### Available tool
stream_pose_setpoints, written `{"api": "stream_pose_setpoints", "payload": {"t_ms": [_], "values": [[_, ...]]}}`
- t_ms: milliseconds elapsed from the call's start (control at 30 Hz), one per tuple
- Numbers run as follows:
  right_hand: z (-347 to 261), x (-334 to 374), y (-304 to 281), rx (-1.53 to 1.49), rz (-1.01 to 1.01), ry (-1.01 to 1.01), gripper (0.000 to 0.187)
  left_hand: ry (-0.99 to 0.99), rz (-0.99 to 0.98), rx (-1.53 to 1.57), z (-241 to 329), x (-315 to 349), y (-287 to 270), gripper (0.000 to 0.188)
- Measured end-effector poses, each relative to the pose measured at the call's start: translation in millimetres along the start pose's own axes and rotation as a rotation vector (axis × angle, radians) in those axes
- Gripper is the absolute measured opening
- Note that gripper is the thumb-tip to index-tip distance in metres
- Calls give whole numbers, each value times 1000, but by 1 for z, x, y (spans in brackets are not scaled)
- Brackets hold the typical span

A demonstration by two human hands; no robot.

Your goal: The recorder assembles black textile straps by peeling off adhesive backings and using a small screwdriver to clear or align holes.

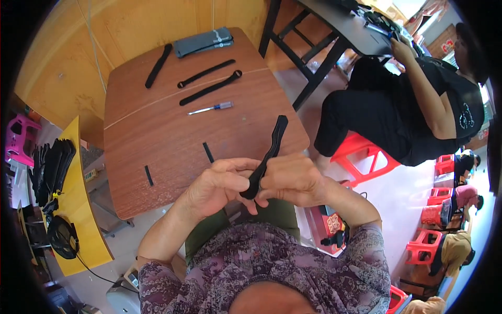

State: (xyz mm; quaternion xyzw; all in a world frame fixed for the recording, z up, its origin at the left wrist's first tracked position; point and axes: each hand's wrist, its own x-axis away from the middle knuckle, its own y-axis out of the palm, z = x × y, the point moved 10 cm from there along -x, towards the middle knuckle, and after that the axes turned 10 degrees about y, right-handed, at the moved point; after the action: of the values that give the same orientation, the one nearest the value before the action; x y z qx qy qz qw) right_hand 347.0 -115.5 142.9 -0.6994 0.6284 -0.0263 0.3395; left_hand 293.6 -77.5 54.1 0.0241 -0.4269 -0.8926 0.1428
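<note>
Just beyond my lap, at the table's near edge, a black fabric strap (274, 141) is held in both hands. My left hand (217, 183) pinches its near end between thumb and fingers. My right hand (293, 180) is closed on the strap a little higher, fingers curled in. The strap's far end sticks up and away, slightly bent. Past my left hand lie two short black strips, one (208, 152) close to my fingers and the other (149, 175) farther left. A screwdriver (212, 108) with a blue, clear handle rests mid-table.
The brown table (157, 125) also bears two black straps with ring ends (212, 91), another strap (158, 66) and a folded grey pouch (203, 42). A yellow board (86, 225) with black straps stands left. To the right, a person (413, 104) sits on a red stool (366, 157) by a dark table.
</note>
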Motion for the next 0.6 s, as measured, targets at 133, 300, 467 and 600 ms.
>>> {"api": "stream_pose_setpoints", "payload": {"t_ms": [133,300,467,600], "values": [[-15,-9,1,108,-27,-28,16,23,-15,-74,5,-3,5,65],[-2,-29,-22,189,75,57,15,126,20,-175,24,0,-3,47],[13,-50,-16,124,58,77,13,177,76,-82,32,-10,-28,45],[45,-82,15,-131,-234,294,11,335,357,-167,58,-5,-59,30]]}}
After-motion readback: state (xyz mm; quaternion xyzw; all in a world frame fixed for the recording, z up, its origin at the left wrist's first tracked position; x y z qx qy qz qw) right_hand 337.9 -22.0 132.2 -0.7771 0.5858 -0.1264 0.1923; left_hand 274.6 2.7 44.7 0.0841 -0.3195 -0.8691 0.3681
